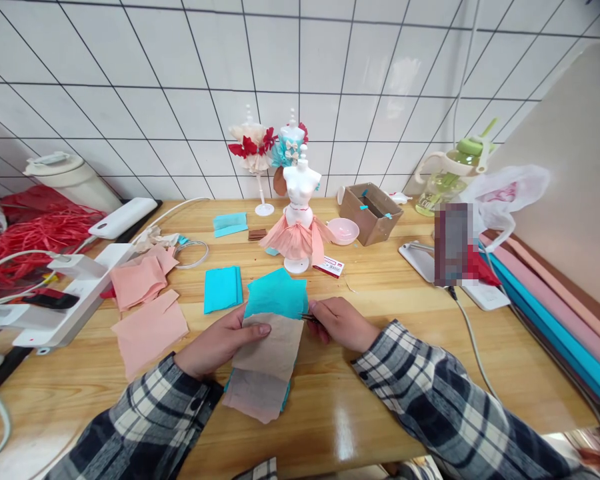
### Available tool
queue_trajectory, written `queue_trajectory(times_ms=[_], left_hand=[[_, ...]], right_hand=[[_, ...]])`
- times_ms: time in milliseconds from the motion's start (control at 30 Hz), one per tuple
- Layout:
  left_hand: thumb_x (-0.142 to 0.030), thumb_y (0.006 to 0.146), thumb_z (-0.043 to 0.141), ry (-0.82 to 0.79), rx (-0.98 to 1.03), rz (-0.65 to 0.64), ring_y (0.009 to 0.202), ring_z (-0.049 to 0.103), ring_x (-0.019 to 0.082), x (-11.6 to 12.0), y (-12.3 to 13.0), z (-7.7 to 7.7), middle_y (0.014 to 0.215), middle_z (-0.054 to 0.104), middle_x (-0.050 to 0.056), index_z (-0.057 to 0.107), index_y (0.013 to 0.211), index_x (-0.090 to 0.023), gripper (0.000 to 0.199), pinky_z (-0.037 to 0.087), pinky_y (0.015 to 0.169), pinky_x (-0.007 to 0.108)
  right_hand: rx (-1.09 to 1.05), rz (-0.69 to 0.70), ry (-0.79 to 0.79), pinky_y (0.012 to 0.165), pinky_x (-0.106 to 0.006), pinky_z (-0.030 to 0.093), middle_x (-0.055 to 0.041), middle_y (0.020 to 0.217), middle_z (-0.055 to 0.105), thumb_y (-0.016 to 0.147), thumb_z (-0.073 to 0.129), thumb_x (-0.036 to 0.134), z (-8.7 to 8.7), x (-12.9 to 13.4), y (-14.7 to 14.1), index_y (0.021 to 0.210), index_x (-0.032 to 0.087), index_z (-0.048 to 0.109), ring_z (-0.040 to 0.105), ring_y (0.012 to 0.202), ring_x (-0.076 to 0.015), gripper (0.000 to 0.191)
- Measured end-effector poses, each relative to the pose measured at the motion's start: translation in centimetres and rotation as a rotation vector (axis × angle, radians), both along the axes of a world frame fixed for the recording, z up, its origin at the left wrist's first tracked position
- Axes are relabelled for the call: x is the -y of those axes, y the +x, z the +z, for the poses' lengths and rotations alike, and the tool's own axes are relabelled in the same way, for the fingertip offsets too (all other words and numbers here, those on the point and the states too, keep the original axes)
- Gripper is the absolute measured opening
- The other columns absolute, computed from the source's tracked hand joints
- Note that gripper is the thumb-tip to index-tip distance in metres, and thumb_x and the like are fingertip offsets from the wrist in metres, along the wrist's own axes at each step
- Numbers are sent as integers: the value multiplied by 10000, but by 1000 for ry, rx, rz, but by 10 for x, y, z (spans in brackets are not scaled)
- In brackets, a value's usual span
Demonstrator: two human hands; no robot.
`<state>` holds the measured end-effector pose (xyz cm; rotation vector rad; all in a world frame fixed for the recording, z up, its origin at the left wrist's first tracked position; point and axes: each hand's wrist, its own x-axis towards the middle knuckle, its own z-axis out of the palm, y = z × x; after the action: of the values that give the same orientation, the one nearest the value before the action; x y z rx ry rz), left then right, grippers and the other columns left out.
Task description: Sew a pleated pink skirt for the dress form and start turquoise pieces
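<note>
My left hand [230,339] pinches a beige piece of crepe paper [273,340] together with a turquoise piece [277,295], thumb on top. The lower end of the beige piece hangs down over the table, with turquoise edges showing behind it. At the papers' right edge, my right hand [344,323] is closed around small dark scissors [309,318], whose blades meet the turquoise paper; the handles are mostly hidden by the fingers. Just beyond stands a white mini dress form [301,187] wearing a peach paper skirt [300,237]. Folded turquoise paper [223,289] lies left of the held pieces.
Peach paper pieces [150,327] and a white power strip [75,293] lie at left. Two dressed mini forms stand near the tiled wall. A pink bowl [344,231], a cardboard box [371,213], a phone-like blurred object [453,243], cables and coloured paper rolls [555,320] occupy the right.
</note>
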<state>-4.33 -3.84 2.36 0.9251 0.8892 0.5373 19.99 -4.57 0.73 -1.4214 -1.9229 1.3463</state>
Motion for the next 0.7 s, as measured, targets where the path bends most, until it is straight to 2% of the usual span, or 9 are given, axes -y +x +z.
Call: queue_trajectory(times_ms=[233, 467, 700], left_hand=[[-292, 757, 738, 24, -33, -1, 950, 683, 245, 0, 1, -1, 1159, 699, 68, 608, 1197, -224, 463, 525, 811, 333], [-297, 764, 734, 8, -33, -25, 918, 690, 238, 1, 1, -1, 1096, 724, 58, 585, 1234, -244, 495, 519, 827, 346], [-317, 761, 731, 7, -93, -35, 809, 694, 216, 0, 1, 0, 951, 757, 50, 608, 1206, -229, 469, 526, 755, 312]], right_hand=[[88, 18, 91, 551, -233, 302, 24, 520, 508, 1001, 259, 351, 3, 1, -2, 600, 177, 550, 438, 500, -90, 525], [124, 44, 160, 566, -237, 276, 25, 560, 509, 1003, 267, 366, 1, 0, -1, 614, 177, 539, 427, 529, -92, 510], [166, 35, 149, 571, -239, 272, 16, 576, 525, 998, 279, 402, 7, 0, -1, 608, 177, 542, 425, 544, -97, 521]])
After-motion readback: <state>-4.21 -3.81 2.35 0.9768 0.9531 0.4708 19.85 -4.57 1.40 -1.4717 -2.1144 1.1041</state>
